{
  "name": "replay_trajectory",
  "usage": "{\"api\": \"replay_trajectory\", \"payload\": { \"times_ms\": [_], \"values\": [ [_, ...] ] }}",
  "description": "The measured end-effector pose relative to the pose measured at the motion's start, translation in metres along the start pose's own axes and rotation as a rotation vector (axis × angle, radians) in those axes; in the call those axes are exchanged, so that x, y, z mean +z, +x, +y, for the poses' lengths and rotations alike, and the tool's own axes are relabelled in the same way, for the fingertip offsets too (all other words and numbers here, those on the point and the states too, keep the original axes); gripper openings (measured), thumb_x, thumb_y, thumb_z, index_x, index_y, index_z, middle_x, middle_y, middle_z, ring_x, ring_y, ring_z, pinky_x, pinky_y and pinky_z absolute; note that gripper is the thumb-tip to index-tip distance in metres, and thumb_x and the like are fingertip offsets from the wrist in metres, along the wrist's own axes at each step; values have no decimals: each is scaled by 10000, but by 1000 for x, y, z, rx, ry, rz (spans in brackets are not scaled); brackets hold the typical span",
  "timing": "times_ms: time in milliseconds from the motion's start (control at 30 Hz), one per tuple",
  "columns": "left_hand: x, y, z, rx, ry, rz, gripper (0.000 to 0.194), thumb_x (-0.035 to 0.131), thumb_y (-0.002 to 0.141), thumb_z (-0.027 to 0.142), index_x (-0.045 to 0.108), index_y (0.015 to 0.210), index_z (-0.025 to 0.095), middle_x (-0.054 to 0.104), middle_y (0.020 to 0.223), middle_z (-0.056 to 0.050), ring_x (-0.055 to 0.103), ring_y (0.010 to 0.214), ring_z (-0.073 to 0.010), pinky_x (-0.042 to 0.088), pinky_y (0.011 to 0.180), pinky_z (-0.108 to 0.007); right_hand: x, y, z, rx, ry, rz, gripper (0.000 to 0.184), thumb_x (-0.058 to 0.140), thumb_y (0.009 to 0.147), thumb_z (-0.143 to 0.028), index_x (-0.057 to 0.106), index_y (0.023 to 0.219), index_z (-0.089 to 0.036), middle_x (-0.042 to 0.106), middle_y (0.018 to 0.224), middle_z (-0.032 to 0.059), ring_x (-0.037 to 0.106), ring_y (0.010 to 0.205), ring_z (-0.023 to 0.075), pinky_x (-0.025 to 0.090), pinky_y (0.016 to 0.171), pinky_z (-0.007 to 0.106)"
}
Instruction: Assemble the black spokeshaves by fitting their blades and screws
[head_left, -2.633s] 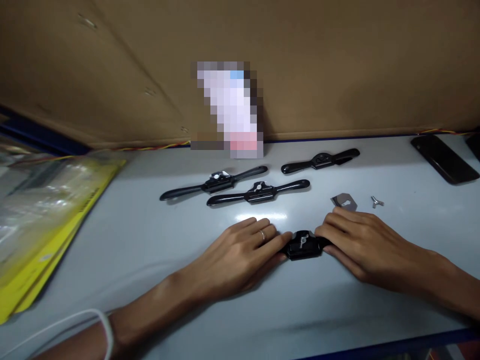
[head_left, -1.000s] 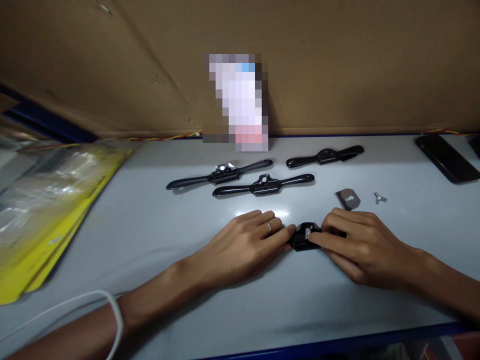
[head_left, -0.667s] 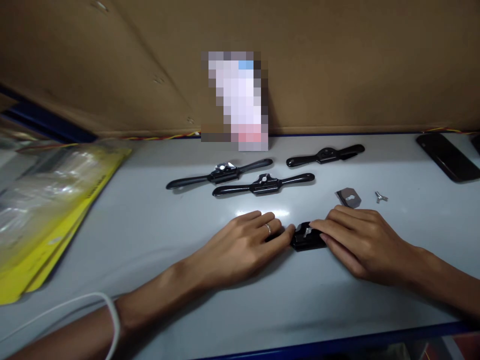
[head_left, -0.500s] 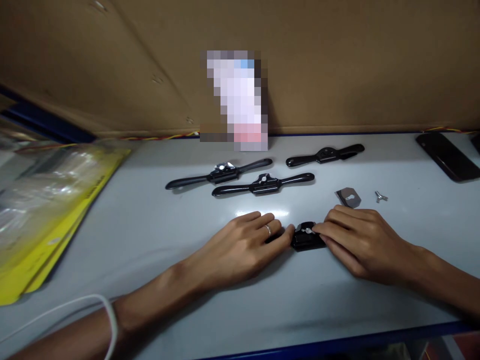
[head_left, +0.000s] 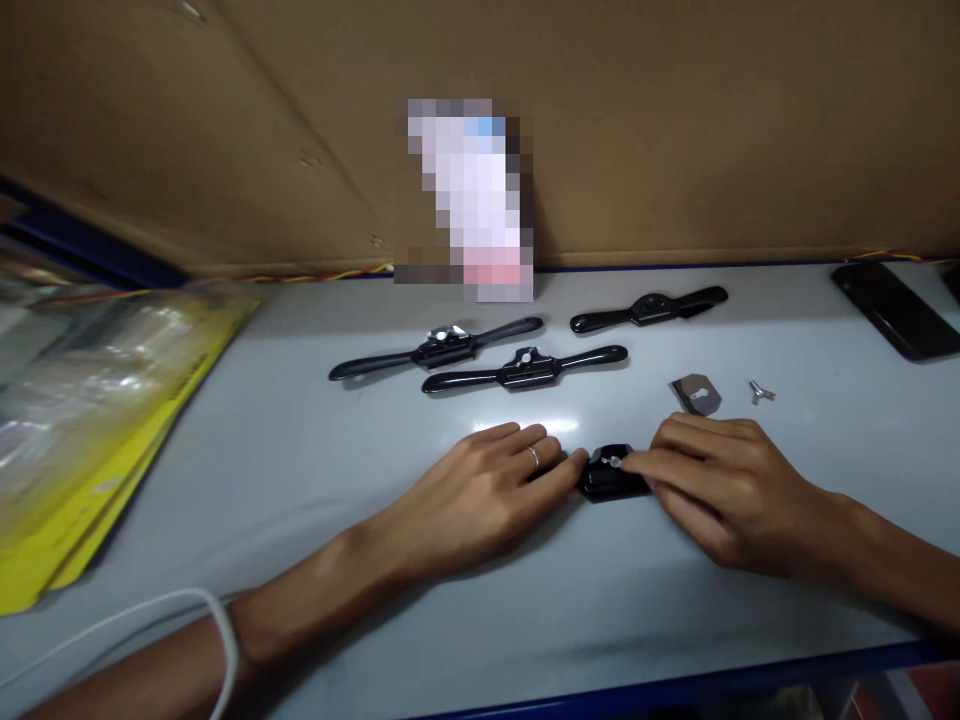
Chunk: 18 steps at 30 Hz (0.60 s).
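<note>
A black spokeshave lies on the grey tabletop in front of me. My left hand is closed round its left handle, which is mostly hidden. My right hand grips its right end, and the index fingertip touches the silver wing screw on its body. Beyond my hands are two more spokeshaves, a left one and a nearer one, each with a wing screw. A third spokeshave body shows no wing screw. A loose blade and a loose wing screw lie past my right hand.
Yellow-edged clear plastic packets are piled at the left. A black phone lies at the far right. A blurred-out upright item leans on the cardboard wall. A white cable crosses my left forearm.
My right index finger has moved from the handle onto the wing screw, which has turned from steeply slanted to nearly level. My left hand keeps its hold. The view has shifted slightly.
</note>
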<state>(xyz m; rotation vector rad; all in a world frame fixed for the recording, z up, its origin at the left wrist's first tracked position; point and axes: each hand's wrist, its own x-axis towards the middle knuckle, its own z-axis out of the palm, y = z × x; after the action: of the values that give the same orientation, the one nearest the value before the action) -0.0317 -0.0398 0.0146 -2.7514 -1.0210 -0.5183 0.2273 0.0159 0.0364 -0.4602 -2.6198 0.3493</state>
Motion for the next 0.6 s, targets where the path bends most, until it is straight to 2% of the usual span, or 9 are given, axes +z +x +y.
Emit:
{"api": "replay_trajectory", "payload": {
  "times_ms": [67, 167, 267, 600],
  "values": [
    [0, 0, 0, 0, -7, 2, 137, 453, 1035, 158, 574, 1098, 144, 627, 758, -13, 572, 650, -162, 451, 578, -301, 0, -1, 2, 67, -56, -12, 288, 461, 922, -57, 724, 1024, -116, 625, 770, 48, 550, 679, 157, 389, 595, 287],
    [0, 0, 1, 1, -11, -1, 150, 433, 1050, 167, 571, 1100, 134, 629, 756, -16, 572, 656, -166, 460, 585, -309, 1, -2, 7, 120, -121, -97, 310, 464, 935, -81, 722, 1104, -120, 642, 813, 61, 562, 714, 171, 367, 608, 294],
    [0, 0, 1, 1, -12, -4, 161, 417, 1055, 158, 568, 1105, 133, 626, 746, -13, 569, 656, -163, 459, 586, -306, 2, -3, 9, 106, -119, -136, 315, 470, 944, -92, 734, 1109, -143, 634, 820, 55, 549, 722, 164, 343, 608, 283],
    [-1, 1, 1, -3, -23, -15, 179, 390, 1075, 167, 560, 1112, 126, 633, 763, -13, 567, 667, -163, 449, 589, -304, 2, -3, 9, 78, -131, -129, 301, 471, 947, -79, 746, 1057, -130, 642, 816, 61, 538, 729, 166, 318, 602, 292]
  ]
}}
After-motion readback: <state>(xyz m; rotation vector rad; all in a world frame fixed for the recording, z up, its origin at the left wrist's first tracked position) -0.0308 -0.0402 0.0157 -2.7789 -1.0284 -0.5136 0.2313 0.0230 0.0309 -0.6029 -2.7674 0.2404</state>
